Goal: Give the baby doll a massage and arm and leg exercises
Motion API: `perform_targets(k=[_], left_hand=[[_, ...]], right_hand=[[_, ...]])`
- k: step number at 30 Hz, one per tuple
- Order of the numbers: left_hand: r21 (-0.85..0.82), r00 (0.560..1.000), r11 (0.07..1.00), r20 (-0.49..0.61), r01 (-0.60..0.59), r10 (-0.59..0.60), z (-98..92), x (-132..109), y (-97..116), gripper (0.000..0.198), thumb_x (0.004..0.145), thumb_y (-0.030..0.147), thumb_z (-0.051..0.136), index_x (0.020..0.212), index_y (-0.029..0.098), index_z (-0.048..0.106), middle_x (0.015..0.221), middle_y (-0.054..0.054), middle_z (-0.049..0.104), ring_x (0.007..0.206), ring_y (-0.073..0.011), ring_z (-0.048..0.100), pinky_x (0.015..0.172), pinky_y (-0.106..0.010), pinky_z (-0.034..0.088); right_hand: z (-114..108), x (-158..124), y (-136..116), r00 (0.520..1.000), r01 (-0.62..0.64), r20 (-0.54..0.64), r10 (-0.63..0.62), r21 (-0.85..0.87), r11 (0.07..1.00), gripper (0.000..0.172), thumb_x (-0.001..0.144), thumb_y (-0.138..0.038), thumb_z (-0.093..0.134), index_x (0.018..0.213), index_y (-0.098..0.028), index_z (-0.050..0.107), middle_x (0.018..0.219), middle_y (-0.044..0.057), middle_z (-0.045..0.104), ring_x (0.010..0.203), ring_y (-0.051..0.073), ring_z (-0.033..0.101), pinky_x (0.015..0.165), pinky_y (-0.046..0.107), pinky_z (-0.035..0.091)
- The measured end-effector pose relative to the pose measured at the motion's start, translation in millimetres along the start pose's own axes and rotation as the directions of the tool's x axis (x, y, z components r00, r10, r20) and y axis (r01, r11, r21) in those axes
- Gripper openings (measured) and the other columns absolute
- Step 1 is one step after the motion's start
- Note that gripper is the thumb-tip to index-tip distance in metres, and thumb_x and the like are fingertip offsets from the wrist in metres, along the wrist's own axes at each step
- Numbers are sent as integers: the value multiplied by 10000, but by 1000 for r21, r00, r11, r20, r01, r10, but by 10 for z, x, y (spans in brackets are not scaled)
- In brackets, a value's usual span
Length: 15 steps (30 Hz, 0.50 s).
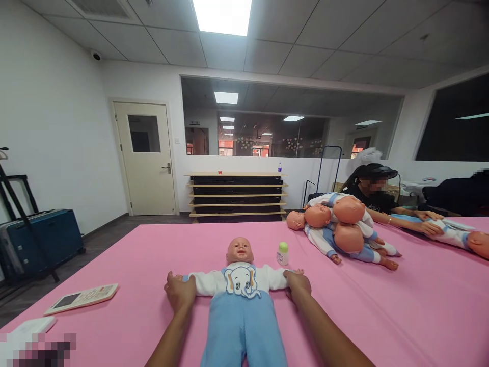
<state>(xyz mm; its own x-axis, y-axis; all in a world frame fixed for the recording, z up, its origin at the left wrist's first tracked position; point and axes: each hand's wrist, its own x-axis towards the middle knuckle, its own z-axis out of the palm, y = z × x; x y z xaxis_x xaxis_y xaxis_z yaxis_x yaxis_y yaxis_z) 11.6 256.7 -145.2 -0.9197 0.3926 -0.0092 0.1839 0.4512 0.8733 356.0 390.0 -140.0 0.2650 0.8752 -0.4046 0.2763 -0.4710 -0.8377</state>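
A baby doll (pixel 242 306) lies on its back on the pink table, head pointing away from me. It wears a white top with an elephant face and light blue trousers. Both its arms are stretched out sideways. My left hand (pixel 181 291) is closed around the doll's sleeve end and wrist on the left. On the other side, my right hand (pixel 298 286) grips the opposite sleeve end, with the doll's small fingers showing past it. Just beyond my right hand stands a small white bottle with a green cap (pixel 282 253).
Several dolls (pixel 344 224) lie piled at the right. Beyond them, a co-worker (pixel 376 191) handles another doll (pixel 454 234). A calculator-like device (pixel 82 299) and a white item (pixel 34 325) lie on the pink surface (pixel 145 255) at left. A blue suitcase (pixel 42 242) stands on the floor.
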Motion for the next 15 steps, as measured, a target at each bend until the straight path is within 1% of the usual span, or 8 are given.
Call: perform_targets(k=[3,5,7,9,10,11,13,15], left_hand=[[-24,998,998,-30,-56,56,58,-44,-17,876,694,517,471,1456,261,123,1323,-66,432,1362,-199,350,1181,-406,385],[-35,997,998,-39,-62,60,73,-57,-52,885,701,542,465,1460,265,103,1370,-62,393,1347,-198,376,1190,-407,380],[-39,999,998,-31,-45,43,77,-51,-88,900,695,571,461,1461,268,98,1392,-76,371,1318,-219,414,1158,-435,402],[-40,999,999,-20,-27,26,80,-31,-105,899,686,579,459,1457,281,105,1391,-74,376,1305,-234,431,1138,-454,412],[-40,1000,999,-20,-24,23,83,-20,-104,897,682,576,461,1455,285,110,1398,-70,370,1311,-236,427,1145,-452,408],[-40,999,999,-23,-26,25,87,-9,-97,896,679,567,463,1454,287,112,1408,-64,359,1324,-233,417,1159,-444,400],[-38,999,999,-29,-36,35,98,9,-75,891,674,546,468,1452,290,117,1425,-52,341,1339,-217,405,1188,-421,383],[-39,999,999,-24,-37,36,112,23,-57,884,674,532,465,1451,290,121,1425,-48,344,1335,-212,409,1184,-426,386]], right_hand=[[55,-79,-1,994,76,-68,-85,-131,989,489,864,-489,509,1174,-112,526,1058,94,547,978,103,530,917,318,496],[71,-120,-12,980,102,-151,-133,-196,975,591,841,-532,520,1262,-120,470,1152,121,508,1064,141,506,954,358,481],[49,-108,-48,942,121,-276,-192,-257,959,759,809,-585,530,1390,-137,338,1306,159,401,1223,219,416,1030,437,430],[-1,-30,-114,883,199,-348,-315,-330,923,859,791,-604,538,1455,-156,231,1403,165,292,1333,275,292,1100,500,350],[-26,33,-158,854,263,-340,-393,-369,891,854,795,-590,540,1464,-167,221,1422,155,273,1357,277,256,1126,506,317],[-45,108,-206,827,338,-303,-473,-403,850,829,801,-566,546,1462,-174,234,1426,142,280,1363,264,254,1141,495,304],[-52,281,-306,787,466,-190,-587,-440,768,799,802,-527,569,1452,-174,265,1392,131,345,1316,223,339,1130,452,340],[-15,465,-391,769,531,-98,-631,-451,717,823,797,-514,589,1464,-177,243,1327,127,420,1214,187,442,1075,418,405]])
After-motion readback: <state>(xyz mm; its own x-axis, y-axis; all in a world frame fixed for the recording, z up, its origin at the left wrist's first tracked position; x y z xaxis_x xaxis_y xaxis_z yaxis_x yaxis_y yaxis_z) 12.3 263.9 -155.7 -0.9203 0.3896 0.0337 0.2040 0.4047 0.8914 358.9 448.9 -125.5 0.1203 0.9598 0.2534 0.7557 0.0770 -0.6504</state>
